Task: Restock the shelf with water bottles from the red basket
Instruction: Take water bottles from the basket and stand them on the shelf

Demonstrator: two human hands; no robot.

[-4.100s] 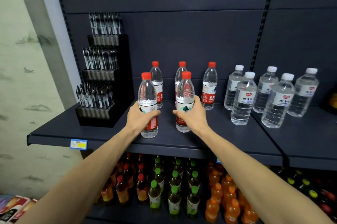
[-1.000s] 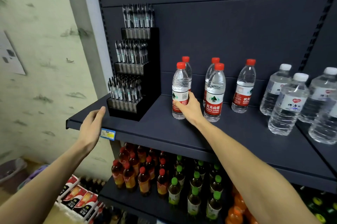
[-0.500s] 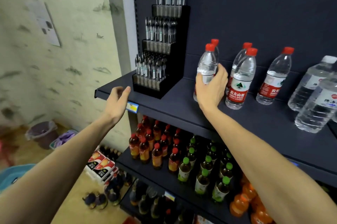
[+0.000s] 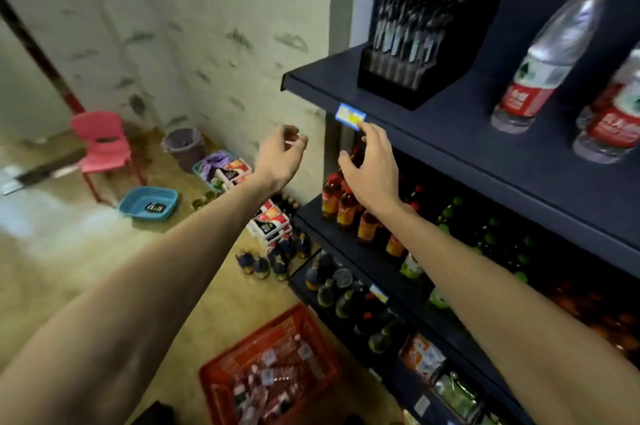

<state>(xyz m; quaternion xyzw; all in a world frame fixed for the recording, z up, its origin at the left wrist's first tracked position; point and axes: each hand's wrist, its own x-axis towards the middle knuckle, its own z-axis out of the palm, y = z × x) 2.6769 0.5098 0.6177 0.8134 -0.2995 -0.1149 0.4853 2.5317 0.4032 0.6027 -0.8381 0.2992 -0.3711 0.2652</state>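
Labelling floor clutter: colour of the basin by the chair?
Blue basin, beside the pink chair; head view.

Red basket [image 4: 242, 352] on floor, bottles inside; red-capped bottles [image 4: 543, 54] upright on shelf [image 4: 450, 134].

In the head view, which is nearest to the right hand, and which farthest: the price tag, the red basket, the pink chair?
From the right hand:
1. Price tag, on the shelf edge, just above the fingertips.
2. Red basket, on the floor below.
3. Pink chair, far left by the wall.
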